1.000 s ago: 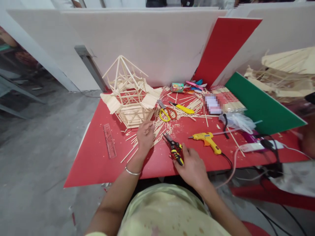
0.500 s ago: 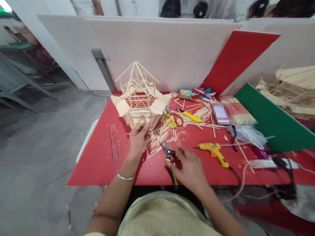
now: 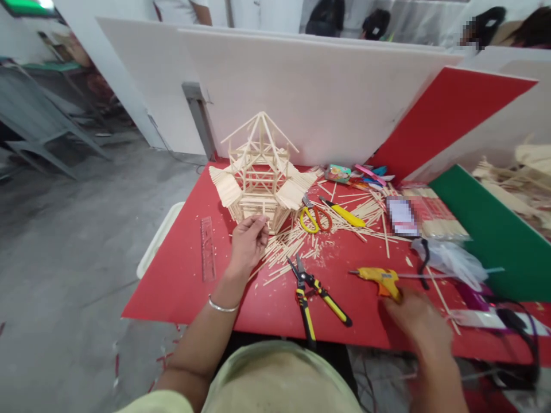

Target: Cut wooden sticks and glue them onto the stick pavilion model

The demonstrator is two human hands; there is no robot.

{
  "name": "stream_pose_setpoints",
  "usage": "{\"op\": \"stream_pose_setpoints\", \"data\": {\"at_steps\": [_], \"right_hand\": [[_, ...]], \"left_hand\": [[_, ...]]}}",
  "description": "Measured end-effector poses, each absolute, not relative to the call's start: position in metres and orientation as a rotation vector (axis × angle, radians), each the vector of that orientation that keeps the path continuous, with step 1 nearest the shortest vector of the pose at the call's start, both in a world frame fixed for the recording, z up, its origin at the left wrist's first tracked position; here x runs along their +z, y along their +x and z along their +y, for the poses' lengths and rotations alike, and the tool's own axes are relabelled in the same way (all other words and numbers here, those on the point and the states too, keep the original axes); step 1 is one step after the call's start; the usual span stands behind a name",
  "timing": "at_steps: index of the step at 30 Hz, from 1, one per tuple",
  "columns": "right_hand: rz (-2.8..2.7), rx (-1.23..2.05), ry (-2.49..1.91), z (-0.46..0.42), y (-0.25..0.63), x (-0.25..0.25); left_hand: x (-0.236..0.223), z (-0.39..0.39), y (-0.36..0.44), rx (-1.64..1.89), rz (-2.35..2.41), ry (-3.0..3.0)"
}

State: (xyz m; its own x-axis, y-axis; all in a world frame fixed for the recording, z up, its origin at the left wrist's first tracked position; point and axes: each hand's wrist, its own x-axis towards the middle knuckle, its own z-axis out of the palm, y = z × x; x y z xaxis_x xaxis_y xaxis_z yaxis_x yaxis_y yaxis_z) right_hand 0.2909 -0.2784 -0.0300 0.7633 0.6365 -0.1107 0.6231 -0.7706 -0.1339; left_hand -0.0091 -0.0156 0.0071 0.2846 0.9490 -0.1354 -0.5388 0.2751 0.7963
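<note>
My left hand [image 3: 248, 242] is curled in a pinch right at the base of the stick-built model house [image 3: 262, 172], with what looks like a short wooden stick between its fingertips. My right hand [image 3: 414, 322] is smeared by motion and lies at the handle of the yellow glue gun [image 3: 379, 277]; I cannot make out its fingers. The black-and-yellow cutters [image 3: 316, 293] lie loose on the red tabletop [image 3: 181, 281] between my hands, jaws pointing away from me. A heap of loose thin sticks [image 3: 293, 246] spreads beside my left hand.
A clear ruler [image 3: 208, 248] lies left of my left hand. Yellow-handled scissors [image 3: 315, 218], a yellow knife [image 3: 344, 213] and stick packets [image 3: 434, 218] sit farther back. A green board [image 3: 495, 235], a red board [image 3: 439, 120], cables and a power strip [image 3: 495, 321] crowd the right. White partitions stand behind.
My right hand has let go of the cutters, which now lie on the table, and has moved right to the glue gun. My left hand has stayed at the model's base.
</note>
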Motion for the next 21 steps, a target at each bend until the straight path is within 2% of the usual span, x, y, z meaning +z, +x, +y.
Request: {"op": "stream_pose_setpoints", "data": {"at_steps": [3,6,10,13,21], "right_hand": [[-0.906,0.229,-2.755,-0.271,0.283,-0.029],[-0.731,0.146,-2.606,-0.254,0.264,-0.002],[-0.737,0.336,-2.041,-0.220,0.226,0.054],[-0.882,0.357,-1.743,-0.192,0.196,0.089],[-1.319,0.175,-1.730,-0.140,0.147,0.113]], "left_hand": [[0.017,-0.015,-0.010,1.102,0.726,0.703],[0.023,-0.012,-0.014,1.094,0.727,0.699],[0.021,-0.001,-0.017,1.076,0.726,0.703],[0.022,0.006,-0.016,1.051,0.755,0.680],[0.026,0.017,-0.018,1.068,0.802,0.628]]}}
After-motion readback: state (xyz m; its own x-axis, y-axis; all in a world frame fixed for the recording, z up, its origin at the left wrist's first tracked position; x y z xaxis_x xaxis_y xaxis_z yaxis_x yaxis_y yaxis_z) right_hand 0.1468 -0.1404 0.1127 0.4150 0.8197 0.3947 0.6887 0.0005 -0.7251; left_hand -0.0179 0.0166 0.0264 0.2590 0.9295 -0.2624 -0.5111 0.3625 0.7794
